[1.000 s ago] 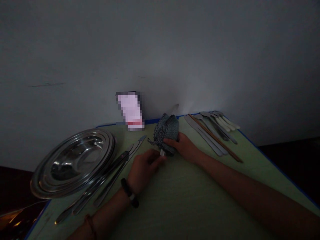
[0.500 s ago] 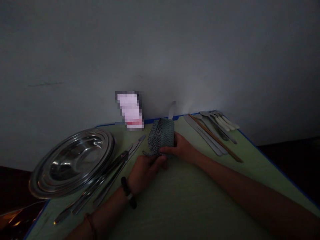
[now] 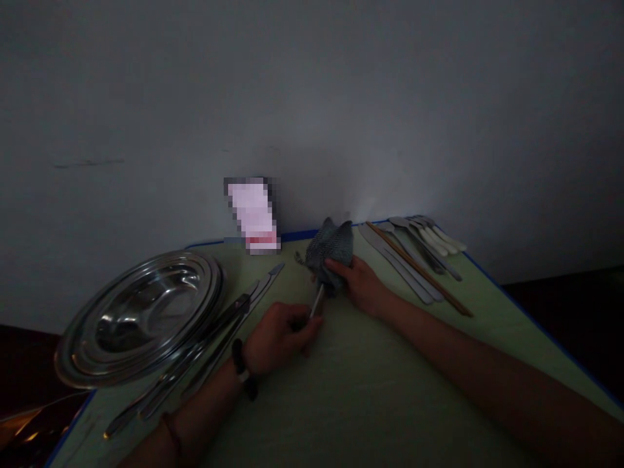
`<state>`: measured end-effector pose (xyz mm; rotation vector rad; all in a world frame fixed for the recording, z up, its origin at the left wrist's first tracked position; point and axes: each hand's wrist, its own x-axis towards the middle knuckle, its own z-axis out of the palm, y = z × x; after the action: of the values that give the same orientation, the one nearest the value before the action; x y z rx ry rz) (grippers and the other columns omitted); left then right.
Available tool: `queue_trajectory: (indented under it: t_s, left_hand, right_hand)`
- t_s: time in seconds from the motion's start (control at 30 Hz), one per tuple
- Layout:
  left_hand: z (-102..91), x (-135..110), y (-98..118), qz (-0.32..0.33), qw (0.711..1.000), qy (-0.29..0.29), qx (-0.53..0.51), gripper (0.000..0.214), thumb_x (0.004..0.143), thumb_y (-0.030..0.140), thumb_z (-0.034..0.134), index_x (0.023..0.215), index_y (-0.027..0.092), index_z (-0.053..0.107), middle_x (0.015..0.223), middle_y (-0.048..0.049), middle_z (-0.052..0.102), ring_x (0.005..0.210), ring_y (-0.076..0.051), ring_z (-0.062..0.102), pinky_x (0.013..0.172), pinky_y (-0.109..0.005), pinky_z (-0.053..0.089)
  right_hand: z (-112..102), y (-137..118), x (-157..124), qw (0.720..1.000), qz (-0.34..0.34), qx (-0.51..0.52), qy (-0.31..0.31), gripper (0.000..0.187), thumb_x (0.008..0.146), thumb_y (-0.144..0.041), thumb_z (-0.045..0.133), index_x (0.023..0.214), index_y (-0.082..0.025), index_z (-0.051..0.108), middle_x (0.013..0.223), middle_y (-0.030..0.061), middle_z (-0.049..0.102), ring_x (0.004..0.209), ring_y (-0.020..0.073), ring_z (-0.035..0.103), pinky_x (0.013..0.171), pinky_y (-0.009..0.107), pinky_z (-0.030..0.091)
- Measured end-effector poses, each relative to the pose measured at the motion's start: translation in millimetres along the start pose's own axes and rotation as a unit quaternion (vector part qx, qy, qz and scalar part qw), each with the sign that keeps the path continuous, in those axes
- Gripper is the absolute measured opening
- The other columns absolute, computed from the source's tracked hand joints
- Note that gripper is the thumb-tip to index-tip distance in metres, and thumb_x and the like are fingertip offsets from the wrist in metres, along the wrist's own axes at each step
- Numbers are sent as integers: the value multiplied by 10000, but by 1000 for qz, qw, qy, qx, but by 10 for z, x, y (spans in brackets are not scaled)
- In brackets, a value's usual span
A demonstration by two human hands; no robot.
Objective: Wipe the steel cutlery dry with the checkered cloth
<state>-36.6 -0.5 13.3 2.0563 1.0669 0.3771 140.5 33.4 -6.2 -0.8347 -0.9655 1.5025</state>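
My left hand (image 3: 287,331) is closed on the handle of a metal table knife (image 3: 316,303), just left of the table's middle. A grey-green patterned cloth (image 3: 331,247) is folded around the knife's upper part, so most of the blade is hidden. My right hand (image 3: 363,283) pinches that cloth, thumb on the near side. To the left of my left hand, several metal knives and other long utensils (image 3: 209,335) lie at a slant beside a stack of shiny steel plates (image 3: 141,377).
At the right lie knives (image 3: 409,276), wooden chopsticks (image 3: 423,273), metal spoons (image 3: 419,244) and white-handled cutlery (image 3: 441,242). A blurred-out phone (image 3: 253,214) leans on the wall (image 3: 312,97) behind the green table (image 3: 390,396), which has a blue edge.
My left hand has drawn slightly down, baring part of the knife handle. The cloth has shifted a little right and bunched up over the blade, whose tip showed above it before.
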Motion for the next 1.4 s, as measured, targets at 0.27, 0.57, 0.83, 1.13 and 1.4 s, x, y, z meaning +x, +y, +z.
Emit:
queue_trajectory:
  t_s: [0.27, 0.57, 0.83, 1.13, 1.4]
  left_hand:
    - [-4, -22, -6, 27, 998, -42, -31, 107, 777, 236, 466, 771, 166, 546, 637, 24, 593, 560, -116, 520, 534, -214, 384]
    - [39, 17, 36, -28, 995, 90, 13, 276, 908, 347, 384, 978, 155, 569, 888, -59, 680, 739, -190, 622, 642, -274, 448]
    - [71, 28, 68, -63, 988, 139, 8, 328, 886, 433, 438, 922, 154, 607, 827, -55, 698, 743, -205, 648, 626, -265, 451]
    - [95, 23, 46, -72, 987, 106, 94, 406, 918, 393, 366, 680, 155, 593, 587, -9, 605, 514, -137, 545, 473, -228, 328]
    - [83, -5, 4, 39, 981, 28, 190, 312, 858, 312, 471, 584, 165, 500, 544, 28, 514, 467, -89, 458, 478, -205, 287]
  right_hand:
    - [-43, 42, 39, 1000, 3, 21, -8, 317, 683, -419, 697, 866, -168, 630, 880, 58, 710, 804, 198, 659, 770, 364, 519]
    - [-20, 14, -26, 979, -47, -197, 23, 546, 605, -328, 768, 1084, -191, 546, 1107, 76, 651, 1014, 219, 610, 916, 397, 450]
    - [-5, -15, -46, 978, -29, -206, 11, 429, 638, -331, 745, 1004, -173, 587, 1057, 81, 671, 964, 214, 622, 883, 378, 458]
    - [-68, 94, -15, 999, -7, -23, -34, 284, 697, -373, 682, 910, -185, 661, 964, 32, 703, 959, 206, 614, 892, 342, 433]
    - [8, 72, 3, 993, 75, 91, 18, 333, 627, -484, 731, 719, -170, 668, 769, 41, 718, 899, 222, 651, 852, 355, 475]
